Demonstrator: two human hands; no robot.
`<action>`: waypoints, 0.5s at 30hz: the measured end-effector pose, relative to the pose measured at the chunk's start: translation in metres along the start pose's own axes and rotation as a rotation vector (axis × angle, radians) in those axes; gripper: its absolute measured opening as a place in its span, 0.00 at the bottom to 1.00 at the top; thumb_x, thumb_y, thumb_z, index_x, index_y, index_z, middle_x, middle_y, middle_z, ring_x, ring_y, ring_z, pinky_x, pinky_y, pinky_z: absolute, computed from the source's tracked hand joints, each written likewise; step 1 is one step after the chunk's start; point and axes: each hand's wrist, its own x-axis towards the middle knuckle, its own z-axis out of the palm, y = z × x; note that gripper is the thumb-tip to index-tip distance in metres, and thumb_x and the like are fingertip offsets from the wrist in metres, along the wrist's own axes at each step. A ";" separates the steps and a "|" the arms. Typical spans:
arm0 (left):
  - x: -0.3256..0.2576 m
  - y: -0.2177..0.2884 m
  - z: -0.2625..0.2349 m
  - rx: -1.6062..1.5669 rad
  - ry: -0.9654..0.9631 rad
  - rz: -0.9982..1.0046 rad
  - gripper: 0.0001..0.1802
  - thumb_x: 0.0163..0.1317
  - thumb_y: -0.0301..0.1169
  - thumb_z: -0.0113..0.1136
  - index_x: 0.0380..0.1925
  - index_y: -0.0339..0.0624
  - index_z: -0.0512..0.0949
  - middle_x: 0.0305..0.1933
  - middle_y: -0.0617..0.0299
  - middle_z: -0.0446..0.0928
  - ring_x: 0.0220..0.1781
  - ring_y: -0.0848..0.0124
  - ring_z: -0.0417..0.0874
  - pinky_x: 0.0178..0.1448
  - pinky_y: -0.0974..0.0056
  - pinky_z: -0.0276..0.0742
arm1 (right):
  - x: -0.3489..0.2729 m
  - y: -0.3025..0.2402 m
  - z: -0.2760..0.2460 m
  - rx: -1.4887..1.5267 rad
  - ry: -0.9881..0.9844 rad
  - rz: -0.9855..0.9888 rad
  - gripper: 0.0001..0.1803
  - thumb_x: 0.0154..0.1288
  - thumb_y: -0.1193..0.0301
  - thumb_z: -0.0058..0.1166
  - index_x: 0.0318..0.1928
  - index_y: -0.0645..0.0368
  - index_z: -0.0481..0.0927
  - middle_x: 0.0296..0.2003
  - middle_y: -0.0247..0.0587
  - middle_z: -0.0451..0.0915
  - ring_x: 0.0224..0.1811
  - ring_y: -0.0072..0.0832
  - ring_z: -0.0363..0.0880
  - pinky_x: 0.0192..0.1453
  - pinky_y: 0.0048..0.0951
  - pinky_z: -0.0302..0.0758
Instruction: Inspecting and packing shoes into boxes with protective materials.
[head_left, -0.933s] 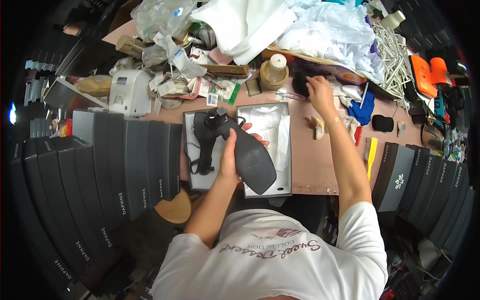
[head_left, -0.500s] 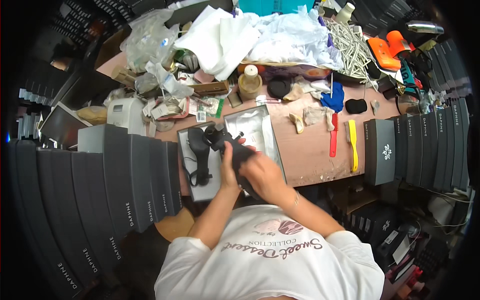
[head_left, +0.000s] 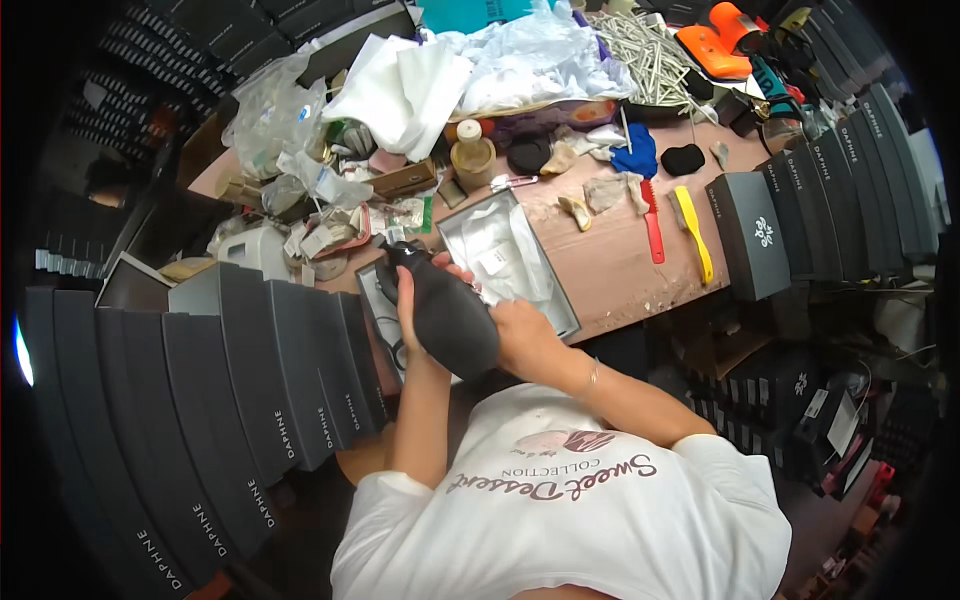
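Observation:
A black sandal (head_left: 455, 318) is held over the table, its broad, smooth dark sole turned up. My left hand (head_left: 408, 312) wraps around it, thumb along the left side and fingertips showing at the far edge. Against its right edge, my right hand (head_left: 527, 338) is closed with fingers curled in; what they pinch is hidden. Beneath lies a grey shoebox (head_left: 372, 318), mostly covered by my hands and the sandal, with a strap of another black sandal partly visible inside. Beside it rests an open box half (head_left: 562, 308) lined with white tissue paper (head_left: 510, 240).
Stacked dark shoeboxes (head_left: 240, 370) flank me on the left, with more (head_left: 755, 240) on the right. A red brush (head_left: 653, 225), yellow brush (head_left: 692, 232) and glue jar (head_left: 473, 160) lie beyond. White paper (head_left: 405, 95) and plastic bags (head_left: 270, 110) clutter the back.
The sandal has turned so its sole faces up, and sits nearer me. My right hand has gone from on top of the sandal to its right edge. The whole view has shifted.

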 end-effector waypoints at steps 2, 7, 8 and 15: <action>-0.002 0.015 0.019 0.075 -0.066 0.108 0.31 0.71 0.56 0.36 0.53 0.39 0.69 0.37 0.54 0.79 0.42 0.58 0.82 0.44 0.56 0.81 | 0.000 -0.012 -0.002 0.119 -0.005 0.073 0.05 0.51 0.73 0.56 0.26 0.57 0.73 0.26 0.43 0.70 0.30 0.43 0.72 0.34 0.44 0.68; 0.001 0.040 0.026 0.347 0.023 0.241 0.33 0.69 0.59 0.37 0.52 0.39 0.68 0.37 0.55 0.79 0.40 0.58 0.83 0.44 0.56 0.81 | -0.035 -0.013 -0.037 0.199 0.277 0.322 0.14 0.50 0.81 0.62 0.40 0.63 0.79 0.36 0.45 0.78 0.33 0.42 0.76 0.36 0.35 0.75; -0.002 0.036 0.022 0.373 0.031 0.228 0.33 0.69 0.59 0.37 0.52 0.39 0.69 0.37 0.55 0.79 0.41 0.58 0.83 0.45 0.56 0.81 | -0.019 -0.022 -0.044 0.213 0.380 0.276 0.15 0.50 0.79 0.63 0.41 0.62 0.79 0.35 0.43 0.78 0.34 0.40 0.76 0.37 0.35 0.74; -0.023 -0.018 -0.008 0.741 0.096 0.192 0.47 0.60 0.71 0.29 0.60 0.40 0.63 0.51 0.56 0.74 0.55 0.65 0.76 0.58 0.63 0.72 | 0.040 -0.001 -0.015 0.111 0.289 0.104 0.10 0.54 0.73 0.60 0.38 0.60 0.78 0.32 0.43 0.75 0.35 0.42 0.74 0.40 0.38 0.69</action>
